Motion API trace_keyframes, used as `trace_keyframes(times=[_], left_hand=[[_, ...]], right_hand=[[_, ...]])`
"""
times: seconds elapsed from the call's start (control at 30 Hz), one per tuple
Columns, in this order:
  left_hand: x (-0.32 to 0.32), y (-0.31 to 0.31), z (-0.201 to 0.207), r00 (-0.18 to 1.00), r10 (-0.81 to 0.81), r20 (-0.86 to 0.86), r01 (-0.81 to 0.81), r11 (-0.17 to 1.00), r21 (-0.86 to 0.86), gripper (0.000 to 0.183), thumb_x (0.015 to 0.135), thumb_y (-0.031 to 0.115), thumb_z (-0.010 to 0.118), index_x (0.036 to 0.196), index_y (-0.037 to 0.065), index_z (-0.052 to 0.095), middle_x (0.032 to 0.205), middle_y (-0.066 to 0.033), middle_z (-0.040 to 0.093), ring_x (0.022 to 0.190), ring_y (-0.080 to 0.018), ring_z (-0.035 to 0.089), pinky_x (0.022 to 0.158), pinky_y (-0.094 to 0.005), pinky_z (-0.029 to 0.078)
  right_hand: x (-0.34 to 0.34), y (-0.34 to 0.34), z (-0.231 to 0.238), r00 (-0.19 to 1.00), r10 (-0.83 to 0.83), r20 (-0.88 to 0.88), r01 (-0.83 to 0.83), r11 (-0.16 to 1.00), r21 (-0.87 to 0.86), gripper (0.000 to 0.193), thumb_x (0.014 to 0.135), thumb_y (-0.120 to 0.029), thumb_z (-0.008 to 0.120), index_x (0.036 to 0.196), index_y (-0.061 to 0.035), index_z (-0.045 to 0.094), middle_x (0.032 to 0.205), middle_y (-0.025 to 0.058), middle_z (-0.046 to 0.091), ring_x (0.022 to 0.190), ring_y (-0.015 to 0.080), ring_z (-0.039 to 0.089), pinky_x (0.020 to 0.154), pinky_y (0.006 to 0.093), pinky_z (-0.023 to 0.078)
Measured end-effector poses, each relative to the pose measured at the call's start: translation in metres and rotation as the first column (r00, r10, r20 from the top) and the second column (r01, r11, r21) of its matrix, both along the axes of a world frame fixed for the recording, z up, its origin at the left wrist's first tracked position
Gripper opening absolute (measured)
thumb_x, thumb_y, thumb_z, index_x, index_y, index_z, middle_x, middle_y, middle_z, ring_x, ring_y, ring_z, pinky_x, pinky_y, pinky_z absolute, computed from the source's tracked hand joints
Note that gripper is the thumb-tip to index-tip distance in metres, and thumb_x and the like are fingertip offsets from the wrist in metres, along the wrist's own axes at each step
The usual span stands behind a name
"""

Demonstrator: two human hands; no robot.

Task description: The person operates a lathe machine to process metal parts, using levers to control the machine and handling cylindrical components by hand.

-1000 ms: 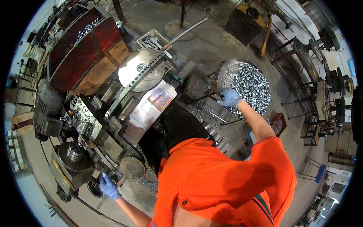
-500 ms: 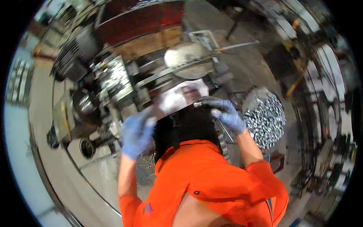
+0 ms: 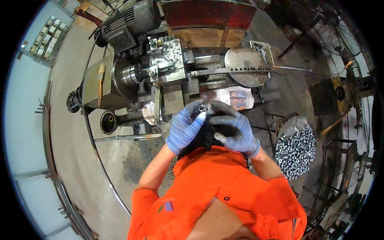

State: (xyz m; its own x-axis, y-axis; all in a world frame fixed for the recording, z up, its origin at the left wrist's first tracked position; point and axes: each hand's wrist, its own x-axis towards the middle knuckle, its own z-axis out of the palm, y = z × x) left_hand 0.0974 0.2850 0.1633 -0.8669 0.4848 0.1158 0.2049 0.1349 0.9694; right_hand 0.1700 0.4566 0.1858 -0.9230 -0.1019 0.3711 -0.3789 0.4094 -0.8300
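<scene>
Both my hands wear blue gloves with dark, soiled fingers. My left hand (image 3: 186,126) pinches a small metal bushing (image 3: 202,108) between thumb and fingertips, its round hole facing up. Close beside it on the right, my right hand (image 3: 239,130) has its fingers apart and nothing visible in them. Both hands are in front of my waist, at the near side of a lathe. Its chuck (image 3: 130,75) and metal-chip-covered slide (image 3: 168,60) lie beyond my left hand. To the right, a round wire basket (image 3: 289,126) holds many shiny metal bushings (image 3: 296,154).
A long perforated lever (image 3: 240,70) crosses a round metal plate (image 3: 240,60). Printed paper (image 3: 224,95) lies on the lathe bed. A brush (image 3: 101,86) rests on the headstock; a motor (image 3: 130,24) sits behind. A metal bar (image 3: 128,137) juts out at the left.
My left hand has moved right, toward my right hand, and now holds the bushing. The small metal piece at my right fingertips is no longer there. The view has swung left.
</scene>
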Motion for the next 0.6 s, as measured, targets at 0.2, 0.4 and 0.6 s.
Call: trace_keyframes(times=[0.2, 0.4, 0.6], left_hand=[[-0.001, 0.000, 0.002, 0.978, 0.077, 0.192, -0.103, 0.986, 0.129, 0.023, 0.082, 0.009, 0.058, 0.103, 0.000, 0.055, 0.083, -0.0012, 0.060, 0.074, -0.0056, 0.053, 0.067, -0.0217, 0.046], [0.001, -0.005, -0.004, 0.943, 0.096, 0.319, -0.171, 0.961, 0.218, 0.020, 0.082, 0.010, 0.058, 0.099, 0.001, 0.055, 0.081, -0.0030, 0.060, 0.074, -0.0068, 0.054, 0.066, -0.0222, 0.046], [-0.003, -0.015, -0.007, 0.943, 0.110, 0.313, -0.173, 0.968, 0.183, 0.021, 0.082, 0.011, 0.058, 0.100, 0.001, 0.056, 0.082, -0.0061, 0.062, 0.074, -0.0088, 0.056, 0.065, -0.0250, 0.047]], right_hand=[[-0.013, -0.017, 0.005, 0.997, 0.047, -0.056, -0.022, 0.927, 0.374, 0.045, 0.066, -0.038, 0.068, 0.100, -0.0086, 0.061, 0.123, 0.0198, 0.041, 0.108, 0.0393, 0.042, 0.091, 0.0458, 0.036], [-0.025, -0.034, 0.004, 0.995, 0.046, -0.091, 0.010, 0.845, 0.535, 0.050, 0.066, -0.041, 0.066, 0.101, -0.0056, 0.060, 0.122, 0.0212, 0.041, 0.109, 0.0399, 0.041, 0.092, 0.0463, 0.035], [-0.034, -0.041, 0.005, 0.992, 0.108, -0.067, -0.056, 0.843, 0.534, 0.047, 0.066, -0.038, 0.067, 0.101, -0.0071, 0.060, 0.122, 0.0185, 0.043, 0.108, 0.0376, 0.043, 0.092, 0.0442, 0.035]])
